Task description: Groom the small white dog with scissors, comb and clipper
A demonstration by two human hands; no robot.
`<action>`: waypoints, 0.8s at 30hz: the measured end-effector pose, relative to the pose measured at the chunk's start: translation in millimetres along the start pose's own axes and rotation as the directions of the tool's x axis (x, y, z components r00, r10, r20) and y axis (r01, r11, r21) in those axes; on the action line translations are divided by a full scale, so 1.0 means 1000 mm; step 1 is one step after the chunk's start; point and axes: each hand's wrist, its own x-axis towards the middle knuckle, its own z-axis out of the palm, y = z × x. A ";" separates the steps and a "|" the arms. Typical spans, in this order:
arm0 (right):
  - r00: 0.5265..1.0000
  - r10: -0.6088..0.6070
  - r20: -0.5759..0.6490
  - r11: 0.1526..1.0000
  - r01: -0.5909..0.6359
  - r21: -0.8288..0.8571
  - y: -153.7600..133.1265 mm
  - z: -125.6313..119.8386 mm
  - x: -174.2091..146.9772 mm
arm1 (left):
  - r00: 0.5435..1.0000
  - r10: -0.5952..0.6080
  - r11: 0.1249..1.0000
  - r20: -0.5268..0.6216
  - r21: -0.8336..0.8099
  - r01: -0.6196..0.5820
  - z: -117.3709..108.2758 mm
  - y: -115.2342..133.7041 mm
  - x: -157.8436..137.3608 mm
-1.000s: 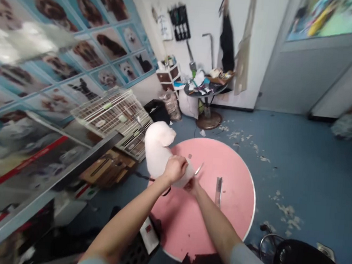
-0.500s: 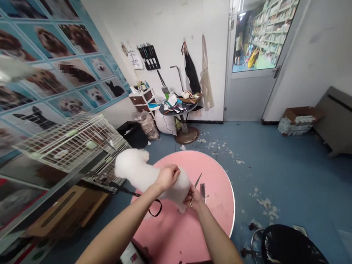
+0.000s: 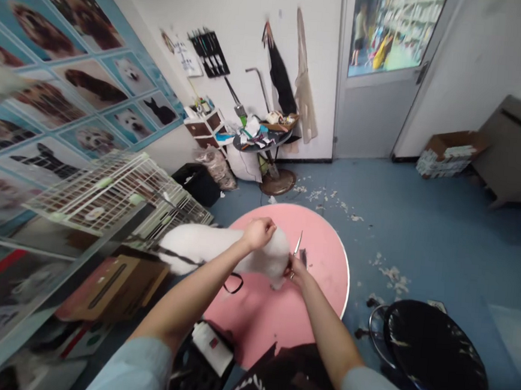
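A white dog stands on a round pink table, its body stretched to the left past the edge. My left hand rests on top of the dog's rump with its fingers closed; whatever they pinch there is hidden. At the dog's rear end, my right hand grips scissors, whose blades point up and away from me. Just beyond that hand lies a dark comb on the tabletop. A black leash runs along the dog's near side and loops over the table.
To the left are a wire cage and a cardboard box. A black stool stands on the right. White bottle at my near left. Hair clumps litter the floor; a cluttered side table stands behind.
The dog's head has turned, and its body reaches farther left. The scissors' blades look more upright beside its rear. My left hand keeps to the rump. The whole view has tilted downward.
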 end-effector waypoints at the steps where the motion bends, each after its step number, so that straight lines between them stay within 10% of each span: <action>1: 1.000 -0.008 -0.010 1.000 0.008 -0.003 0.001 -0.002 -0.001 | 1.000 -0.004 1.000 0.003 -0.008 0.004 0.001 0.000 0.001; 11: 0.984 -0.133 0.121 0.990 0.138 -0.032 0.043 -0.019 -0.068 | 0.999 -0.032 0.999 0.013 -0.038 0.033 0.005 0.000 -0.002; 24: 0.850 -0.520 0.089 0.854 0.514 0.083 0.106 0.076 -0.079 | 0.997 -0.079 0.996 0.000 -0.051 0.079 0.005 -0.004 -0.013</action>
